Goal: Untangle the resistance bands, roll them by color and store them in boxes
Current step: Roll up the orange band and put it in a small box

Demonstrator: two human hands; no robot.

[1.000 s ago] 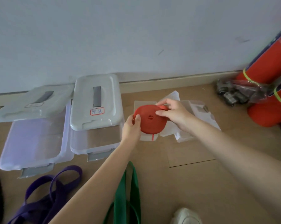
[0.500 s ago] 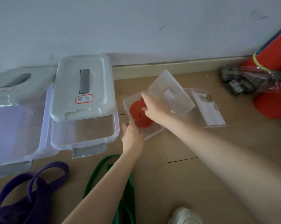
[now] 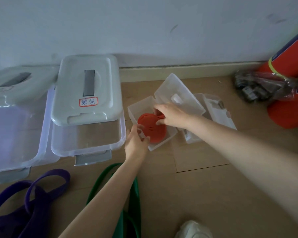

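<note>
A rolled red resistance band lies inside a small clear box on the wooden floor, whose hinged lid stands open behind it. My right hand grips the roll's far right edge with curled fingers. At the box's near left corner, my left hand pinches the rim, fingertips against the roll. A loose purple band lies at the lower left. My left forearm partly hides a green band.
Two large clear bins stand left by the wall: one with a labelled grey lid resting askew, another further left. A second small clear box, a plastic bag and an orange rolled mat lie right.
The red roll went from held up in both hands down into the small clear box. My left hand shifted from the roll to the box's near corner.
</note>
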